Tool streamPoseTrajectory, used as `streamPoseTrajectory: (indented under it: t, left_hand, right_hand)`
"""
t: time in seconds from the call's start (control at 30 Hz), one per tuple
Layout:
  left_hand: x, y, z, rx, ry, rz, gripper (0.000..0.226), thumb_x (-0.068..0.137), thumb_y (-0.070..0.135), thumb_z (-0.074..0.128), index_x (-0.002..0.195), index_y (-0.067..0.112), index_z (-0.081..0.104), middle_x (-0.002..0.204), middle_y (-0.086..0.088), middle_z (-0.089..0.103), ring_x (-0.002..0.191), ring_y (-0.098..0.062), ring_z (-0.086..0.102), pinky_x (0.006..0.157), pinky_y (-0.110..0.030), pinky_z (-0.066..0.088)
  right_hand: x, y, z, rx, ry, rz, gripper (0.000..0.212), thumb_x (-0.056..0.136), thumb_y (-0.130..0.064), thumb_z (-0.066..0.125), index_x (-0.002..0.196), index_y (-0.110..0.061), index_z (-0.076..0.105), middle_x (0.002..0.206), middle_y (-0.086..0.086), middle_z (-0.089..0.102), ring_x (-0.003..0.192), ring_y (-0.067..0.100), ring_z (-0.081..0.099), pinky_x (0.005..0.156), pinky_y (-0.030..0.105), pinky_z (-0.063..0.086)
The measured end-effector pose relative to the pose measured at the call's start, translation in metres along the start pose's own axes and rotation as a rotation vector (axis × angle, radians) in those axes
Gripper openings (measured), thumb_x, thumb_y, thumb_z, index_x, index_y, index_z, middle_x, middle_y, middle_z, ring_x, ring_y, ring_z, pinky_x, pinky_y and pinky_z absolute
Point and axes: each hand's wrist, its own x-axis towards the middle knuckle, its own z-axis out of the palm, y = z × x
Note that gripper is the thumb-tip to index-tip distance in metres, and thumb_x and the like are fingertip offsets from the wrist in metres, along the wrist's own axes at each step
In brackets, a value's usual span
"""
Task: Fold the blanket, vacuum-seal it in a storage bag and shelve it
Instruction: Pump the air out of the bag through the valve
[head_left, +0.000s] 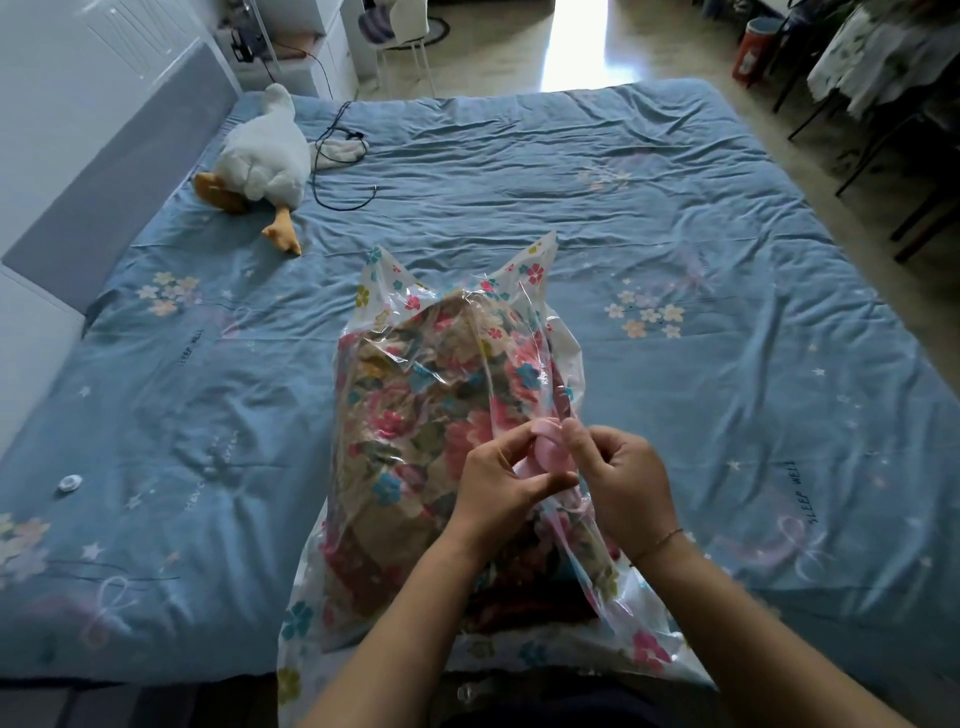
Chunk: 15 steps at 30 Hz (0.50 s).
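Left hand (498, 483) and right hand (626, 480) pinch one bag's (462, 317) pink valve (553, 453) over one blanket (415, 415); bedsheet (675, 208), three o'clock, reads "SLEEP WELL".

Daylight comes in from the far end and totally blows out a strip of the pale floor (574, 47). The blue flower-print bed (675, 208) gets soft even light, just faint shadows in the wrinkles. Far right corner is murky. Small glare streaks on the clear flower-printed plastic storage bag (415, 332). Whole shot's a bit soft, mushier along the near edge, and the wide lens bows the bed's sides.
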Motion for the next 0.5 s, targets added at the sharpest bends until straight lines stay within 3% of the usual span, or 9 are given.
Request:
streamPoseTrajectory:
  t: [0.1,0.17,0.23,0.33,0.4,0.5]
  left_hand:
    - [0.002,-0.003,-0.005,-0.010,0.007,-0.027,0.059,0.067,0.013,0.087,0.123,0.017,0.065,0.120,-0.003,0.070,0.113,-0.016,0.066,0.101,-0.042,0.051]
    - [0.000,-0.006,-0.007,0.000,0.021,-0.042,0.058,0.067,0.012,0.086,0.119,0.027,0.064,0.119,-0.001,0.070,0.112,-0.015,0.066,0.101,-0.040,0.051]
    - [0.000,-0.007,-0.007,0.006,0.021,-0.037,0.059,0.067,0.014,0.087,0.120,0.027,0.063,0.120,-0.001,0.070,0.113,-0.014,0.066,0.101,-0.040,0.051]
    - [0.000,0.001,-0.003,-0.002,0.011,-0.003,0.059,0.067,0.009,0.087,0.121,0.018,0.064,0.119,-0.002,0.070,0.112,-0.013,0.066,0.100,-0.039,0.052]
    - [-0.001,0.005,-0.001,-0.001,-0.010,0.026,0.051,0.068,0.005,0.085,0.114,0.018,0.069,0.115,0.000,0.072,0.109,-0.014,0.067,0.098,-0.037,0.053]
    - [-0.003,0.003,-0.003,-0.014,0.002,0.005,0.053,0.069,0.008,0.085,0.119,0.016,0.067,0.118,0.000,0.071,0.113,-0.015,0.066,0.101,-0.039,0.051]
  right_hand:
    - [0.008,-0.036,-0.013,0.131,0.077,-0.154,0.061,0.088,-0.051,0.057,0.062,0.003,0.065,0.043,-0.003,0.041,0.042,0.003,0.032,0.044,0.024,0.028]
    - [0.010,-0.061,-0.022,0.247,0.108,-0.300,0.050,0.093,-0.033,0.057,0.060,0.004,0.062,0.042,-0.011,0.037,0.041,0.001,0.030,0.046,0.018,0.027]
    - [0.008,-0.061,-0.021,0.260,0.134,-0.368,0.047,0.094,-0.034,0.053,0.059,-0.004,0.062,0.045,-0.013,0.048,0.043,0.001,0.042,0.047,0.018,0.034]
    - [0.003,-0.020,-0.007,0.132,0.080,-0.165,0.050,0.093,-0.050,0.050,0.063,-0.013,0.067,0.061,0.006,0.068,0.060,0.027,0.065,0.054,0.037,0.050]
    - [0.001,0.004,0.000,0.012,0.010,-0.024,0.051,0.090,-0.057,0.052,0.065,-0.016,0.071,0.059,0.006,0.065,0.057,0.022,0.061,0.054,0.031,0.048]
    - [0.005,-0.009,-0.003,0.003,0.045,-0.095,0.065,0.086,-0.059,0.052,0.061,0.000,0.067,0.048,0.009,0.053,0.046,0.017,0.044,0.048,0.031,0.038]
